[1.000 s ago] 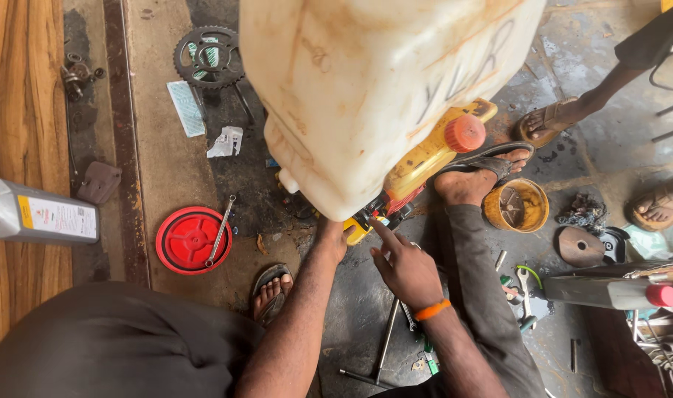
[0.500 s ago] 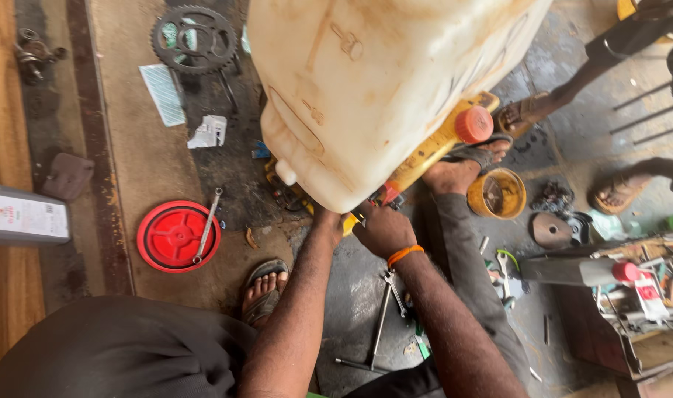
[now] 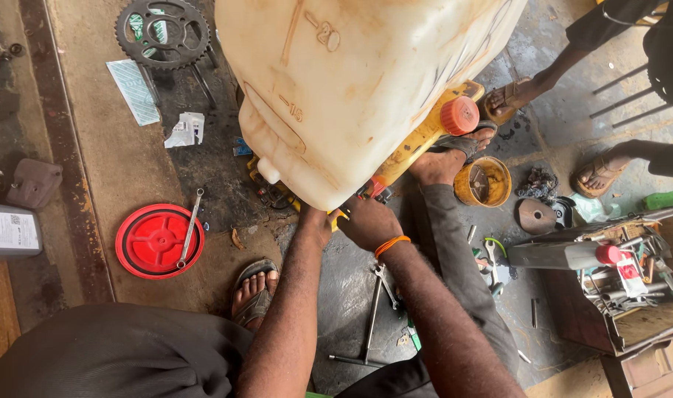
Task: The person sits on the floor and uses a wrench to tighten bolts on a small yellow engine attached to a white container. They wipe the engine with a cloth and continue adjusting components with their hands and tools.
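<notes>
A big cream plastic jerrycan fills the top middle and hides most of a yellow machine with a red round cap. My left hand reaches under the can's lower edge; its fingers are hidden there. My right hand, with an orange band on the wrist, is closed over small red and yellow parts at the machine's lower end. I cannot tell what either hand grips.
A red round lid with a spanner on it lies at left. A toothed sprocket sits at top left, a yellow tin and an open toolbox at right. Spanners lie between my legs. Another person's sandalled feet stand at top right.
The view has drifted, so everything sits a little lower and to the left. My right hand has moved in closer under the can, onto the machine's lower end.
</notes>
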